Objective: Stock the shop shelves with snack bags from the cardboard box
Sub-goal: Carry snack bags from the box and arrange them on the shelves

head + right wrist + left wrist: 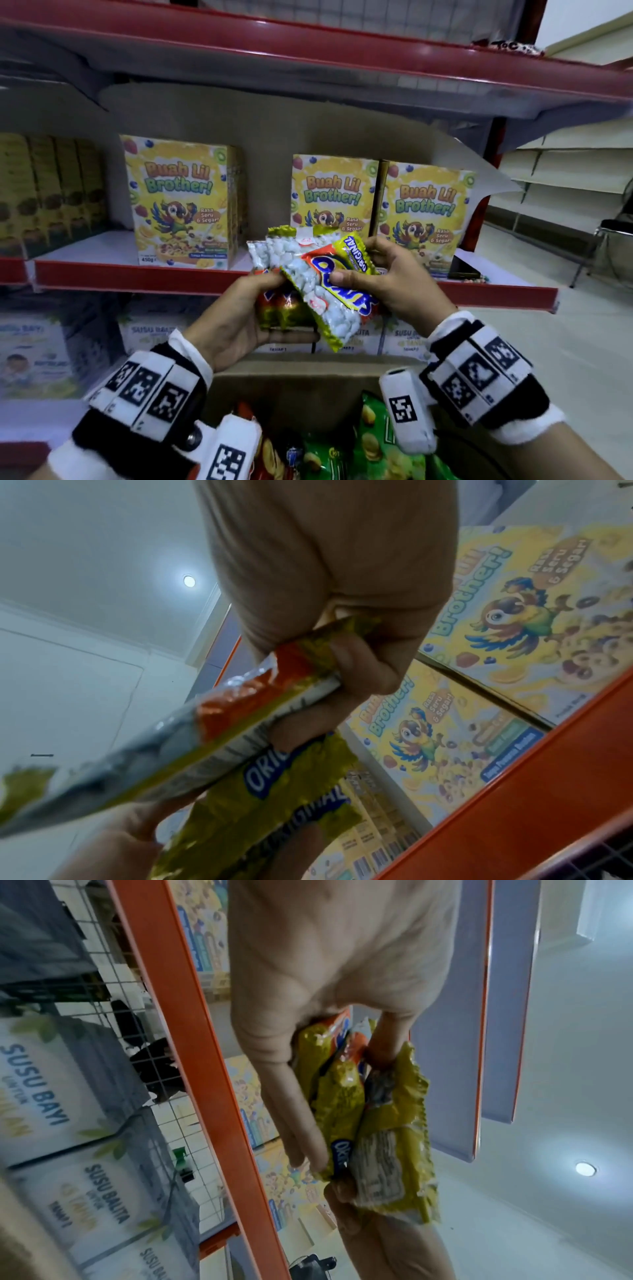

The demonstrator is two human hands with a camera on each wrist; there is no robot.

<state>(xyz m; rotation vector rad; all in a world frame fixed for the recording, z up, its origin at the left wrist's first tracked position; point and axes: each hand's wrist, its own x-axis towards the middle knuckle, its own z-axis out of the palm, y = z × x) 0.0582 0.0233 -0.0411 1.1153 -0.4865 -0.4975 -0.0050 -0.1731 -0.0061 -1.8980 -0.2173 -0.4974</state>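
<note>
My left hand (236, 315) and right hand (394, 281) both pinching snack bags (322, 284) above cardboard box (291, 383), facing shelf (137, 275)

yellow-orange snack bags (329, 284); red shelf edge (137, 275)

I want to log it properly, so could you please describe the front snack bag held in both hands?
The front bag is a glossy plastic pack, yellow-green edged with an orange panel, blue lettering and an "ORIGINAL" tag; clear windows show white pellets. It is sealed, tilted, overlapping other bags. The right hand pinches it and the left hand grips the bunch.
</note>
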